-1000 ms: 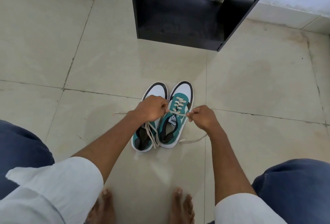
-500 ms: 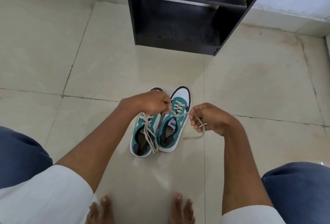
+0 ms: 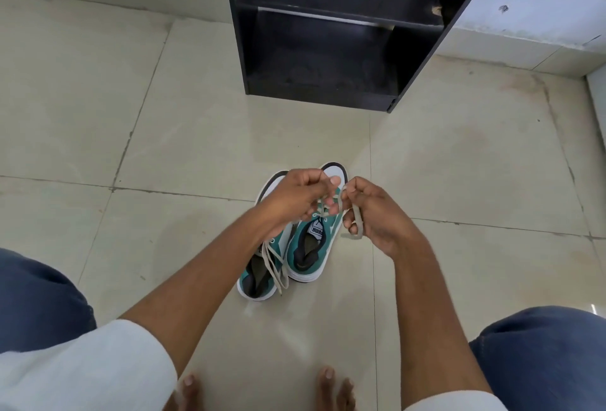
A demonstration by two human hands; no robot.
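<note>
1. Directly below the head camera, a pair of teal-and-white low sneakers stands side by side on the pale beige tiled floor (image 3: pixel 164 131), toes pointing away from the person.
2. The left hand (image 3: pixel 295 195) hovers over the toe end of the pair, its fingers curled in and pinching one strand of the flat beige shoelace (image 3: pixel 357 218) near the top eyelets.
3. The right hand (image 3: pixel 377 213) sits just beside the left, nearly touching it, with thumb and forefinger pinching the same lace, which hangs in a loop over its curled fingers.
4. That lace belongs to the right sneaker (image 3: pixel 311 248), whose white tongue label and dark lining show below the hands.
5. The left sneaker (image 3: pixel 259 279) touches its partner along the inner side, and its toe is partly hidden by the left wrist.
6. Loose beige laces (image 3: pixel 273 263) of the left sneaker trail untied over its opening towards the heel.
7. A black open shelf unit (image 3: pixel 328 49) stands on the floor beyond the shoes, against a white wall, well apart from them.
8. Nearer the camera, two bare feet (image 3: pixel 334 387) rest on the tiles, flanked by blue-trousered knees (image 3: pixel 541 345) and white sleeves (image 3: pixel 82 368).
</note>
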